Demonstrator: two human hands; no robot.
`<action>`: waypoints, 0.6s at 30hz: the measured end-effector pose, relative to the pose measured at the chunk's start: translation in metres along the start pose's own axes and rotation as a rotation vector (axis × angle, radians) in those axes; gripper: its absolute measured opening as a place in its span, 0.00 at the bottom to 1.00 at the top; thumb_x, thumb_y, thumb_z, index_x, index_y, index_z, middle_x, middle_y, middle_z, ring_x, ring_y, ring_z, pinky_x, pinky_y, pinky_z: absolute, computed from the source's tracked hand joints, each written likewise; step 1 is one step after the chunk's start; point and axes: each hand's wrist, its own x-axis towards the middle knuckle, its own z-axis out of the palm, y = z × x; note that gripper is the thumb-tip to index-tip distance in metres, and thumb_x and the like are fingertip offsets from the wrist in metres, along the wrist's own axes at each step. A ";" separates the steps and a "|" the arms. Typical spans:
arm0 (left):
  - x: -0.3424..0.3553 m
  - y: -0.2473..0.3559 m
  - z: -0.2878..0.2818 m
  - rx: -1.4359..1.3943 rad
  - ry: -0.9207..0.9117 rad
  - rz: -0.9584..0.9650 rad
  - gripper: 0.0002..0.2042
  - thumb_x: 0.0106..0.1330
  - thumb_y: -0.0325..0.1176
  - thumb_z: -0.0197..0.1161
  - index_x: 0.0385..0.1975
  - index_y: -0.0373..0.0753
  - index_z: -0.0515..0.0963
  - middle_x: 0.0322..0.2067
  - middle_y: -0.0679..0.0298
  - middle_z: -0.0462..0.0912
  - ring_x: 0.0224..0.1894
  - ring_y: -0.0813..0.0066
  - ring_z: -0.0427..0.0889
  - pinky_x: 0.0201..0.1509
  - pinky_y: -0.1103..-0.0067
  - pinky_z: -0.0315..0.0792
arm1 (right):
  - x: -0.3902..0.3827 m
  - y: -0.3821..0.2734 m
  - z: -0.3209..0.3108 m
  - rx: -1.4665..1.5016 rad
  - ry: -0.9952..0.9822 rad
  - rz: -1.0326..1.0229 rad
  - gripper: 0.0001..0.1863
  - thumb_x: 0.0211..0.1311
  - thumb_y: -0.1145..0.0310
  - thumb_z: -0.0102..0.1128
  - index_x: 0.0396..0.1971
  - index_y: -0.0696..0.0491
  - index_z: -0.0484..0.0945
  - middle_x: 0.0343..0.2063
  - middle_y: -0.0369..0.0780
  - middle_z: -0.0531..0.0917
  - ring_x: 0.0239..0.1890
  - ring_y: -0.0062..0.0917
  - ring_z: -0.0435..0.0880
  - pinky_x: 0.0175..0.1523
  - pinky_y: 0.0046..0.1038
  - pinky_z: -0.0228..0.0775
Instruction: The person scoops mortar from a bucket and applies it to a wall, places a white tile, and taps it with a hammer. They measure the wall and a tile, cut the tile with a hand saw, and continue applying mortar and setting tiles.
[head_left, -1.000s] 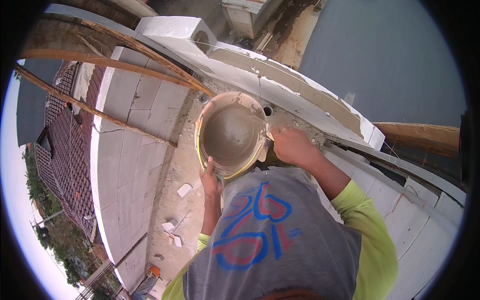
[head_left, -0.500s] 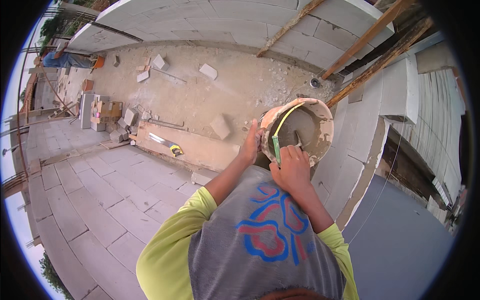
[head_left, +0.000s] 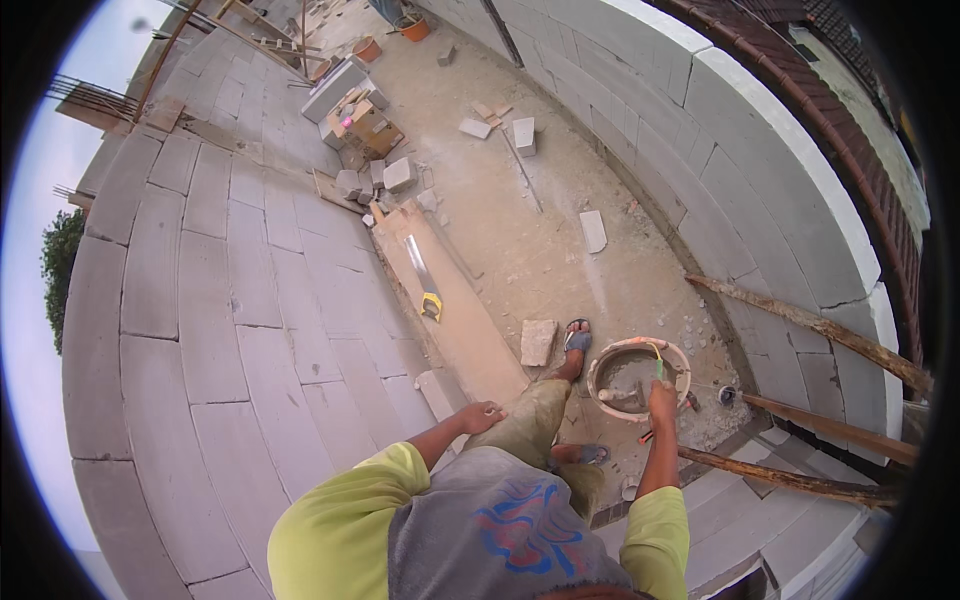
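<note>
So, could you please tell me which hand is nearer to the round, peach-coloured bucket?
Right. The right hand grips the green-sleeved yellow handle of the bucket; the left hand is apart, left of the bucket.

- We have our right hand [head_left: 662, 402] over the near rim of the bucket [head_left: 593, 385].
- Left of the bucket, we see our foot [head_left: 577, 338], then a block [head_left: 538, 342].
- Farther left of it, we see a saw [head_left: 420, 272] on a plank [head_left: 470, 335].
- Beyond the bucket, we see a slab [head_left: 593, 231] on the floor [head_left: 530, 270].
- Right of it, we see poles [head_left: 800, 325] and a wall [head_left: 760, 210].
</note>
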 end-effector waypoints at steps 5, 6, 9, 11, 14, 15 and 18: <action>-0.079 -0.169 -0.073 0.585 -0.294 -0.175 0.25 0.85 0.49 0.45 0.55 0.42 0.89 0.52 0.47 0.91 0.57 0.44 0.89 0.63 0.55 0.80 | 0.113 0.099 0.106 -0.406 0.031 0.042 0.26 0.61 0.61 0.62 0.56 0.59 0.84 0.53 0.60 0.88 0.63 0.58 0.85 0.67 0.51 0.74; -0.101 -0.181 -0.071 0.504 -0.250 -0.288 0.25 0.85 0.50 0.45 0.52 0.43 0.91 0.50 0.49 0.92 0.56 0.44 0.89 0.62 0.56 0.81 | 0.134 0.080 0.118 -0.462 -0.093 0.126 0.32 0.63 0.58 0.61 0.64 0.59 0.79 0.60 0.61 0.84 0.67 0.58 0.82 0.73 0.52 0.71; -0.092 -0.155 -0.115 -0.058 -0.104 -0.684 0.33 0.81 0.67 0.52 0.46 0.42 0.93 0.43 0.54 0.95 0.52 0.55 0.91 0.61 0.62 0.82 | 0.206 0.031 0.124 -0.585 -0.195 0.361 0.36 0.67 0.53 0.59 0.69 0.61 0.77 0.66 0.62 0.81 0.70 0.58 0.80 0.74 0.55 0.71; -0.049 -0.111 -0.161 -0.446 0.015 -0.727 0.38 0.81 0.69 0.51 0.62 0.36 0.86 0.57 0.51 0.91 0.58 0.59 0.89 0.67 0.65 0.79 | 0.219 0.027 0.141 -0.618 -0.219 0.390 0.34 0.68 0.55 0.59 0.67 0.61 0.78 0.65 0.61 0.82 0.69 0.58 0.81 0.72 0.55 0.73; -0.017 -0.067 -0.140 -1.164 -0.090 -0.778 0.38 0.84 0.67 0.49 0.73 0.38 0.77 0.65 0.55 0.85 0.61 0.66 0.85 0.69 0.69 0.77 | 0.180 -0.006 0.136 -0.691 -0.253 0.218 0.31 0.68 0.58 0.62 0.66 0.61 0.79 0.64 0.62 0.83 0.68 0.58 0.81 0.70 0.54 0.75; 0.000 -0.050 -0.160 -1.156 -0.162 -0.665 0.37 0.85 0.66 0.48 0.75 0.39 0.75 0.66 0.56 0.84 0.62 0.66 0.84 0.70 0.69 0.76 | 0.170 -0.002 0.140 -0.582 -0.253 0.185 0.31 0.66 0.59 0.66 0.65 0.60 0.79 0.62 0.60 0.84 0.66 0.57 0.83 0.70 0.52 0.75; 0.038 -0.001 -0.229 -1.141 -0.286 -0.368 0.37 0.86 0.65 0.46 0.80 0.40 0.69 0.72 0.56 0.78 0.69 0.62 0.78 0.76 0.66 0.70 | 0.119 -0.124 0.172 -0.271 -0.441 0.719 0.32 0.80 0.46 0.52 0.70 0.54 0.76 0.61 0.53 0.85 0.53 0.49 0.86 0.66 0.43 0.77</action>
